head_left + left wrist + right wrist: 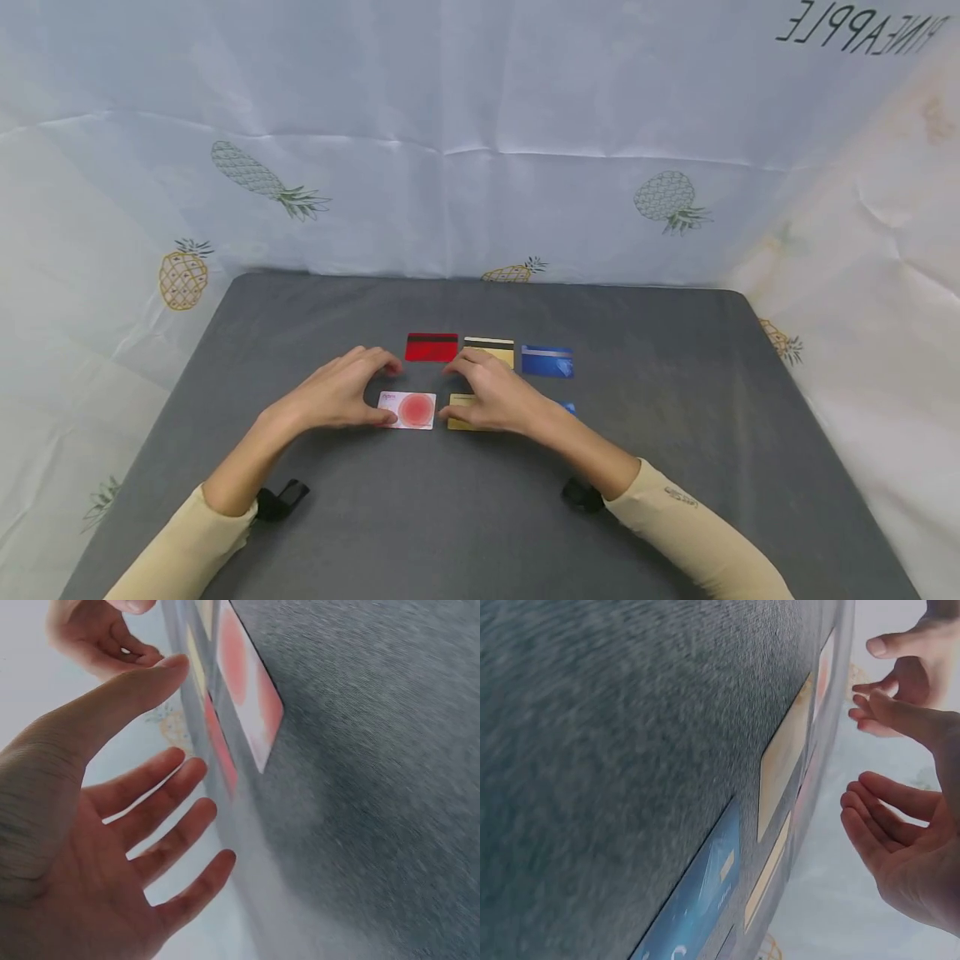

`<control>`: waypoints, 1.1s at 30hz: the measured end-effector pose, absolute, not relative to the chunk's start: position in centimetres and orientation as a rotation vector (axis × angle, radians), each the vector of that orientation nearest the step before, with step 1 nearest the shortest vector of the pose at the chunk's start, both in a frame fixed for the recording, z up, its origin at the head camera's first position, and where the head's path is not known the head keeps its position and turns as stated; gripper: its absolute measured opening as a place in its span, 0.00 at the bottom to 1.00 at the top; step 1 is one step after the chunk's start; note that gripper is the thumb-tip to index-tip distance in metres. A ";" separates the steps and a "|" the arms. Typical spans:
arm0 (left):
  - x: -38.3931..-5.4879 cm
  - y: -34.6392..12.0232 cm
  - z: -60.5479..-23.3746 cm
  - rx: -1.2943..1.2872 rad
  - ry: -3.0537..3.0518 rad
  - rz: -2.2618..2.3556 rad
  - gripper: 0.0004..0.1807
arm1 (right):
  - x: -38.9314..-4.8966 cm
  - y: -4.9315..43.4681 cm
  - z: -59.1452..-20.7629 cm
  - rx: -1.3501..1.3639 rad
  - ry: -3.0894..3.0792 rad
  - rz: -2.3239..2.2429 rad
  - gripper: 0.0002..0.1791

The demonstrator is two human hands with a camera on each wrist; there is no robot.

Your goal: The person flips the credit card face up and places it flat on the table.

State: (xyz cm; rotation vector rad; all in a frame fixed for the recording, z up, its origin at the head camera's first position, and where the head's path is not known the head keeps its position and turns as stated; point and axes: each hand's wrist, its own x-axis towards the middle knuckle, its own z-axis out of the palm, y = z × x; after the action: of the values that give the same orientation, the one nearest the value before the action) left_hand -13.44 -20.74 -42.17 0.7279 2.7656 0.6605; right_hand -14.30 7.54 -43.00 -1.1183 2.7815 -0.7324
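Note:
Six cards would be too exact, so two rows of bank cards lie flat on the grey table. The back row holds a red card (431,348) with a black stripe, a yellow card (501,353) and a blue card (547,362). In front lie a white card with red circles (415,410), a gold card (459,421) and a blue card (701,889), mostly hidden by the right forearm in the head view. My left hand (337,390) hovers around the white card's left end, fingers spread, holding nothing. My right hand (495,390) hangs over the gold card, fingers loosely bent, holding nothing.
The grey table (420,533) reaches back to a pale curtain (465,208) printed with pineapples. A black strap (281,500) sits at the left wrist and another black piece (582,495) at the right one.

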 end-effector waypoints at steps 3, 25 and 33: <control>-13.6 -20.3 -42.0 0.739 2.751 0.679 0.33 | -14.3 8.2 -42.9 -1.092 2.789 -0.755 0.32; -14.9 -16.8 -40.9 0.797 2.697 0.721 0.37 | -14.7 12.7 -42.1 -0.960 2.786 -0.869 0.37; -15.4 -15.0 -40.8 0.795 2.673 0.757 0.38 | -15.1 14.7 -42.1 -0.965 2.790 -0.945 0.36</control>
State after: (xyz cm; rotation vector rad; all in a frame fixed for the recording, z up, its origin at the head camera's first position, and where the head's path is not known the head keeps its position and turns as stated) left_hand -15.42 -14.97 -40.84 0.7954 2.6727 0.7572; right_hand -15.10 14.66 -42.10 -0.9646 2.7896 -0.9447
